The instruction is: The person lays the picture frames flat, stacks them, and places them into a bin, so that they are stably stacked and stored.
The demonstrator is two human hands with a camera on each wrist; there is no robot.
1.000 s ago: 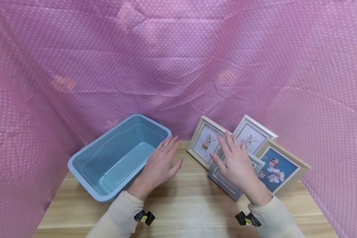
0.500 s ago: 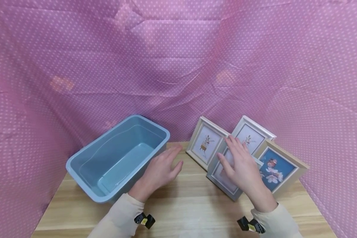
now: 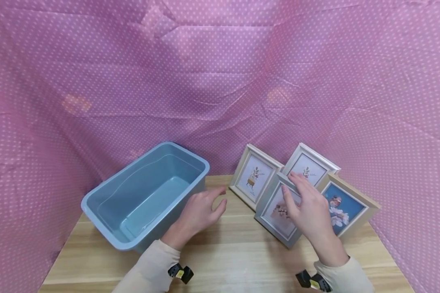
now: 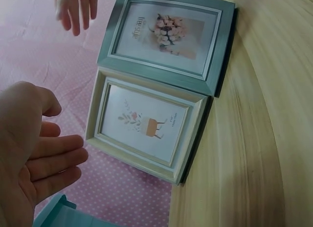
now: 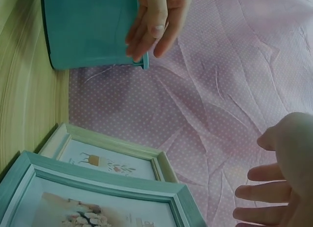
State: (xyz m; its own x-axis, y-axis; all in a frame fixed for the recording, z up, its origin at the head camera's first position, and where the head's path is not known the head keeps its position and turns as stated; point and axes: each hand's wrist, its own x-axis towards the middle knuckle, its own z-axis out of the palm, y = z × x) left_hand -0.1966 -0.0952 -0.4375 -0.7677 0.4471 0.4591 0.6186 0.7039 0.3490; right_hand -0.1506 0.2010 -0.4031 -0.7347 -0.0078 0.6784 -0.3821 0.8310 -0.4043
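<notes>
My left hand (image 3: 198,215) hovers beside the right wall of a blue plastic tub (image 3: 157,203), its fingers loosely bent with nothing between them. Over the front of a grey picture frame (image 3: 275,228) with a flower-bouquet print, my right hand (image 3: 309,209) hangs in the air; the right wrist view shows a gap between its fingers and that frame. A cream picture frame (image 3: 238,187) with a plant print leans behind the grey one. Further back is a white picture frame (image 3: 300,150). At the right stands a beige picture frame (image 3: 366,203) with a blossom picture, partly covered by my right hand.
A light wooden table (image 3: 234,260) carries everything. Pink dotted cloth (image 3: 220,93) hangs behind the tub and frames and along both sides. Each wrist wears a small black camera, the left camera (image 3: 181,272) and the right camera (image 3: 313,280).
My right hand has drawn back toward me and a little right, showing more of the grey frame. My left hand's fingers have come down from near the tub's rim and bent more.
</notes>
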